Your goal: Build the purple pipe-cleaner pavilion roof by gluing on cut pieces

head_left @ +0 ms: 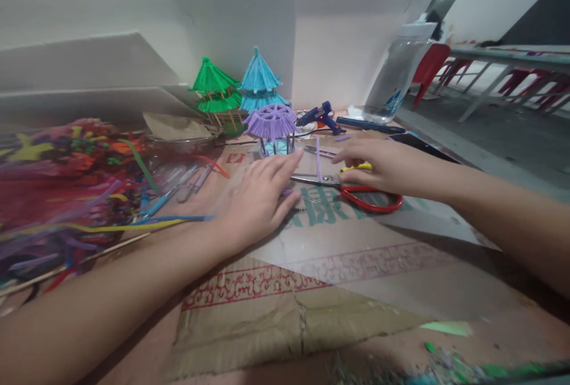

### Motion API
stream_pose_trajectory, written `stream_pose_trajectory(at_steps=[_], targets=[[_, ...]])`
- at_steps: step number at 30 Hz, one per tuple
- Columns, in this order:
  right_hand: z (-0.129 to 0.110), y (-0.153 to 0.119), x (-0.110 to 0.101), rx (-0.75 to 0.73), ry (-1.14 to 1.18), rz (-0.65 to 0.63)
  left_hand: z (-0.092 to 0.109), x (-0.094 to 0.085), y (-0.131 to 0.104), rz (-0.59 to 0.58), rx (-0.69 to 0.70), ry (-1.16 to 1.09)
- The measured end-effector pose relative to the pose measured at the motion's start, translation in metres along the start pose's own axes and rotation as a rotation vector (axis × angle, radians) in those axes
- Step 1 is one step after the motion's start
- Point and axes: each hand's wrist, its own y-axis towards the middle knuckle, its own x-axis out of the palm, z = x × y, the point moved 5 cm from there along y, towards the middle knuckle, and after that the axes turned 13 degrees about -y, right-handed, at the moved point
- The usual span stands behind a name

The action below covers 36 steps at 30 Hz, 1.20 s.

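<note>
My left hand (262,195) lies palm down with fingers stretched out, just in front of a small purple pavilion (272,123) made of fuzzy stems, with a light blue base. My right hand (378,162) is over the tools on the right, thumb and fingers apart and slightly bent. Below it lie scissors with red handles (374,205), blades pointing left. Something yellow (356,169) shows between the thumb and fingers, and a slim metal blade (318,152) extends left from there. A thin purple stem (318,159) lies across the blades.
Green (216,85) and light blue (259,79) tiered pavilions stand behind. A blue glue gun (320,116) with a red light lies by the wall. Colourful stems and bags (57,177) are heaped at left. Printed cardboard (276,314) covers the table. A clear plastic container (396,76) stands at back right.
</note>
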Motion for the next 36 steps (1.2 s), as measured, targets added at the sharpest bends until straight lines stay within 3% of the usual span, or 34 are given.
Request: stream_pose_trajectory(at_steps=[3,6,11,16,36], targets=[[-0.034,0.003,0.001,0.055,0.309,0.027,0.019,-0.003,-0.004,0.034,0.081,-0.031],[-0.070,0.005,0.016,-0.043,0.724,-0.007,0.026,-0.003,-0.006,0.045,0.127,-0.078],[-0.089,0.003,0.039,-0.003,1.111,0.092,0.025,0.002,-0.007,-0.012,0.188,-0.158],[-0.094,-0.006,0.050,0.056,1.216,0.087,0.028,0.007,-0.009,-0.102,0.198,-0.193],[-0.095,-0.006,0.055,0.019,1.357,0.021,0.031,0.006,-0.008,-0.118,0.232,-0.224]])
